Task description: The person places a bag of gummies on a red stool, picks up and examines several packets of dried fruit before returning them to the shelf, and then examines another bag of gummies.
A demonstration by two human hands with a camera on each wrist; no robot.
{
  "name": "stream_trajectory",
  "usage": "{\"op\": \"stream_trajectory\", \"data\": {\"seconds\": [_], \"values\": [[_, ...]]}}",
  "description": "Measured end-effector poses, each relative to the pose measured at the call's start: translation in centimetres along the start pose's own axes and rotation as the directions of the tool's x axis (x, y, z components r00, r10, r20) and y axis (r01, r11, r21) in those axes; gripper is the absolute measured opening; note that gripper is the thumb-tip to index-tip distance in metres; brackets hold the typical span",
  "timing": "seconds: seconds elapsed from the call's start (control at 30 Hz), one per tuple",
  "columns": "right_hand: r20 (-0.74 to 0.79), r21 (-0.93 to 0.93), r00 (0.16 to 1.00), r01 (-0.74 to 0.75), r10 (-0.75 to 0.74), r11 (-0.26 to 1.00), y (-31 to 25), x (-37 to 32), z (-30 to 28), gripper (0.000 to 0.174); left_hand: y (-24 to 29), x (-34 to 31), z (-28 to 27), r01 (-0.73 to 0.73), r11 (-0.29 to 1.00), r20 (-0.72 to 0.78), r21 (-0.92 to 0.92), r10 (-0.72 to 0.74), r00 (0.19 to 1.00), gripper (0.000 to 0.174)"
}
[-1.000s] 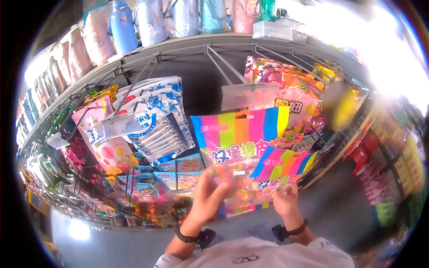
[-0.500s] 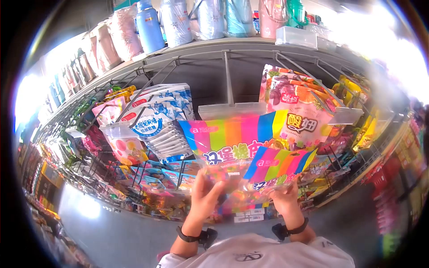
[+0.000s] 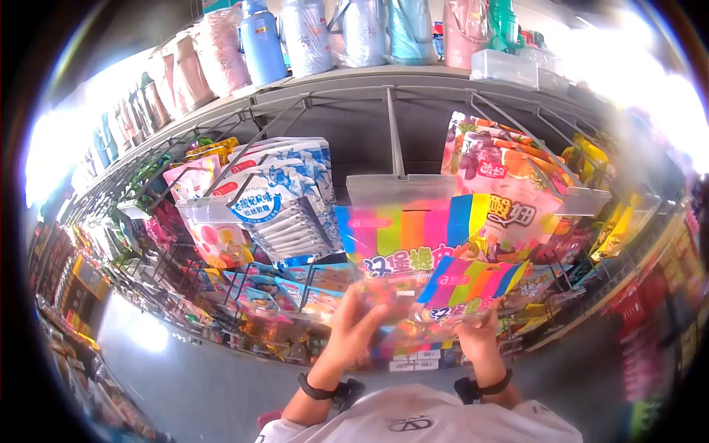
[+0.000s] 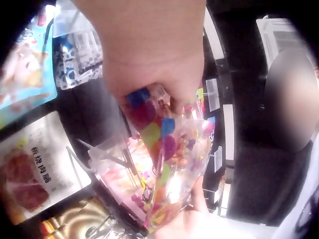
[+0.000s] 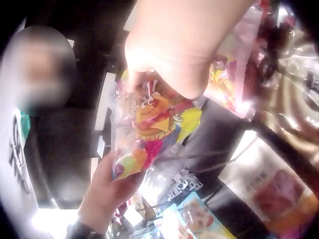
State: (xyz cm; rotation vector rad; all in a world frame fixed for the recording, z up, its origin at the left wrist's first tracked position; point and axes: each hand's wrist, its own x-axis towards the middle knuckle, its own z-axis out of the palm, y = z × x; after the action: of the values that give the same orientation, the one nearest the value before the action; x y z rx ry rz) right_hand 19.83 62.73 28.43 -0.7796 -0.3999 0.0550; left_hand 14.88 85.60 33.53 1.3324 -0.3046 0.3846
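Note:
A large striped candy bag stands upright in the head view, its top edge just below a clear label holder. My left hand is at its lower left; in the left wrist view, this hand grips a colourful bag with curled fingers. My right hand pinches the lower edge of a smaller striped bag, which overlaps the large one's lower right. In the right wrist view, my right hand holds a bag with a burger picture; my left hand touches its lower end.
White-and-blue pouches hang left of the bags, fruit pouches right. Metal hooks stick out from the rack. Wrapped flasks and a clear box stand on the upper shelf. More packets hang below; grey floor lies beneath.
The head view has turned left, so the rack appears farther right. The large striped bag has moved relative to the label holder, now below it. Both hands keep their bags.

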Motion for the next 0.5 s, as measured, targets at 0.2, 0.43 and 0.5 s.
{"op": "stream_trajectory", "data": {"seconds": [0.2, 0.43, 0.5], "values": [[0.103, -0.133, 0.994, -0.013, 0.027, 0.991, -0.6, 1.3, 0.9, 0.063, 1.1, 0.8, -0.5, 0.007, 0.996, -0.015, -0.09, -0.008, 1.0, 0.043], [0.138, -0.123, 0.99, 0.051, -0.033, 0.991, 0.3, 2.4, 1.9, 0.062, 1.9, 2.2, -0.3, -0.008, 0.992, -0.054, -0.127, 0.002, 0.999, 0.042], [0.132, -0.136, 0.991, 0.047, -0.029, 0.99, 0.3, 2.5, 1.8, 0.062, 1.2, 2.3, -0.9, 0.028, 0.999, -0.077, -0.015, -0.029, 0.997, 0.041]]}}
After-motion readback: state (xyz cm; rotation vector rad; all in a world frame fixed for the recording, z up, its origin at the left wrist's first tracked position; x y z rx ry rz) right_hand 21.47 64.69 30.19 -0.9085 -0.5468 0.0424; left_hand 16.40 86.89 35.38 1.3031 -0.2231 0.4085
